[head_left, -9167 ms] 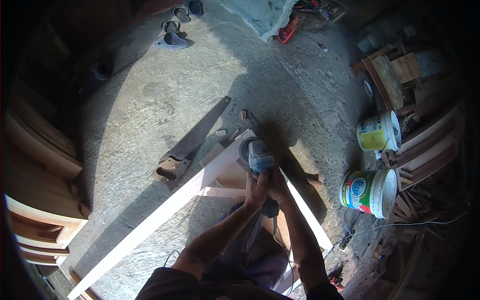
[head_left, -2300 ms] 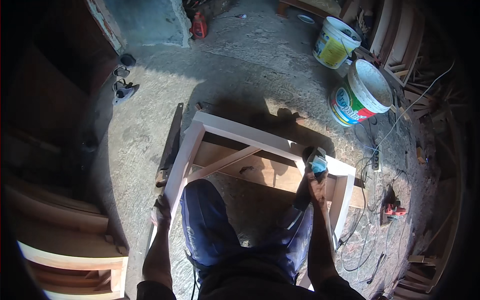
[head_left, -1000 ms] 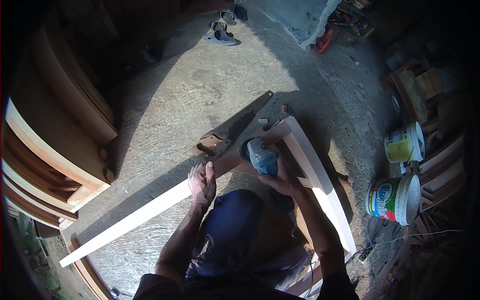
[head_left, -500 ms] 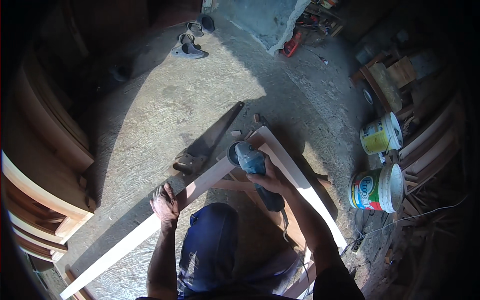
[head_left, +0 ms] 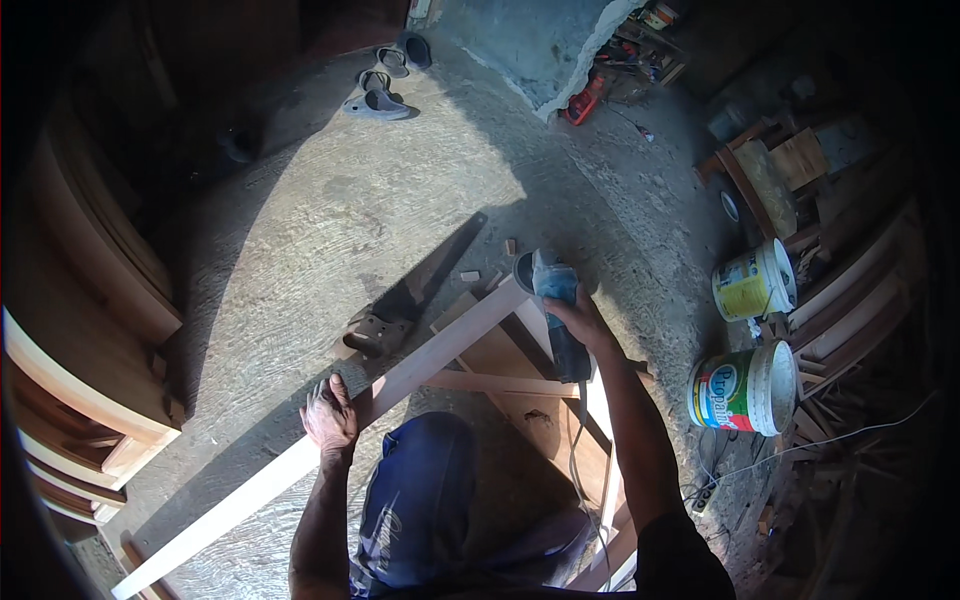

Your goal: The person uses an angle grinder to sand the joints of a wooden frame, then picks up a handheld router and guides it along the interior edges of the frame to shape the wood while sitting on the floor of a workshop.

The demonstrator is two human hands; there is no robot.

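My left hand [head_left: 330, 419] grips the long pale wooden rail [head_left: 443, 345] of a frame on the concrete floor, its fingers curled over the edge. In my right hand [head_left: 578, 322] is a blue-grey angle grinder [head_left: 552, 279], its disc at the rail's far end, by the frame's corner. The cord runs down toward me. A brown board and a thinner crosspiece [head_left: 483, 382] show inside the frame. Just left of the rail lies a handsaw [head_left: 435, 274] with a wooden handle. My knee [head_left: 410, 490] in blue trousers is beneath my hands.
Curved wooden furniture parts [head_left: 90, 375] stand at the left and lean at the right. Two white buckets [head_left: 745, 288] stand right of the frame, near a cord and power strip. Footwear [head_left: 380, 103] lies at the back, beside a broken concrete edge [head_left: 530, 60], red tools and small offcuts.
Over the last half second the grinder has moved up and right to the far end of the rail. My left hand, earlier on the grinder, now holds the rail.
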